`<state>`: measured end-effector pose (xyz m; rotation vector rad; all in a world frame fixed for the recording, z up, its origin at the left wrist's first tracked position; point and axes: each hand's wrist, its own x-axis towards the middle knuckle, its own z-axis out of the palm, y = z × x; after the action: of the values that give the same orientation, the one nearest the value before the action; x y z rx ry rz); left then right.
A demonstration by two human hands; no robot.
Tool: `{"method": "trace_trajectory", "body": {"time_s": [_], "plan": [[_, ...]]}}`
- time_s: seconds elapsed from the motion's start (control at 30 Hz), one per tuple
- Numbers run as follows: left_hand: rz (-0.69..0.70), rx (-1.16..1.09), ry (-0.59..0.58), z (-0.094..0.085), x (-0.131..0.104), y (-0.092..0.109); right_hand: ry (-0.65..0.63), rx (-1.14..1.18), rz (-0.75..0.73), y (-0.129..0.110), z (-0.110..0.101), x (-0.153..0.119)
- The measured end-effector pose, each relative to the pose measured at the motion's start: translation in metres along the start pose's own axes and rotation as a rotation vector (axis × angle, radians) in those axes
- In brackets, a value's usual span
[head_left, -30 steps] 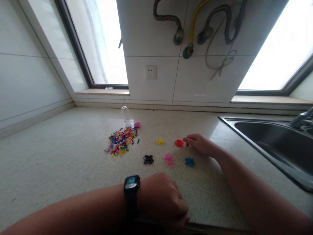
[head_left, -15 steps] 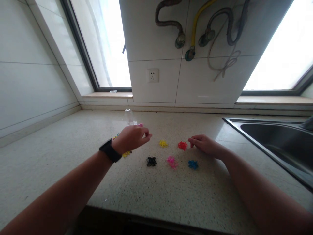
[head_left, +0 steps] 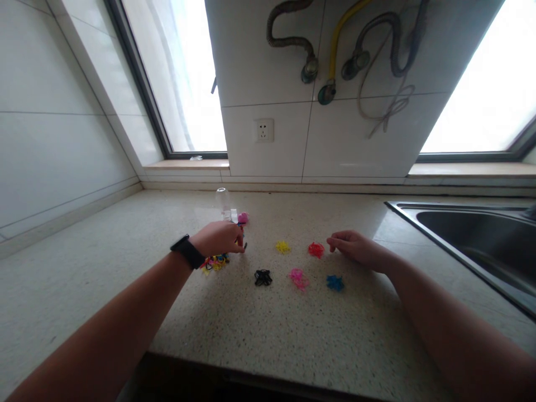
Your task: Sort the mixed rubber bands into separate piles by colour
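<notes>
My left hand (head_left: 221, 237), with a black watch on its wrist, is over the left of the counter, fingers pinched together. A small dark rubber band (head_left: 245, 245) shows at its fingertips. Partly under that hand lies a mixed heap of coloured rubber bands (head_left: 215, 262). My right hand (head_left: 349, 247) rests on the counter with curled fingers and nothing visible in them, just right of a red rubber band pile (head_left: 316, 249). Separate piles are yellow (head_left: 283, 247), black (head_left: 263, 277), pink (head_left: 298, 278) and blue (head_left: 335, 282).
A clear plastic bottle-like container (head_left: 222, 202) stands behind my left hand, beside a pink object (head_left: 243, 218). A steel sink (head_left: 406, 215) is set into the counter (head_left: 268, 335) at right. Hoses and a socket (head_left: 264, 130) are on the back wall.
My left hand has moved left and down toward the mixed heap, uncovering more of it and the pink object. A dark band now shows at its fingertips. My right hand stays put.
</notes>
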<state>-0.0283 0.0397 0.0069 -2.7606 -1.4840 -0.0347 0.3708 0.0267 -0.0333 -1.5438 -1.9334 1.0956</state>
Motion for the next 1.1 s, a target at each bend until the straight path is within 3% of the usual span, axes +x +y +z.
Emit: {"method": "trace_trajectory", "body": {"time_s": [0.47,0.63,0.97,1.1], "plan": [[0.003,-0.064,0.069,0.005,0.001,0.001,-0.023,0.035,0.000,0.000,-0.001,0.000],[0.080,-0.212,0.062,-0.009,0.000,0.012,-0.018,0.046,0.007,0.002,-0.001,0.001],[0.207,-0.551,0.026,-0.050,-0.016,0.055,-0.018,0.085,0.020,-0.002,0.000,0.000],[0.259,-0.788,0.054,-0.061,-0.025,0.065,-0.003,0.077,0.018,-0.003,0.000,-0.001]]}}
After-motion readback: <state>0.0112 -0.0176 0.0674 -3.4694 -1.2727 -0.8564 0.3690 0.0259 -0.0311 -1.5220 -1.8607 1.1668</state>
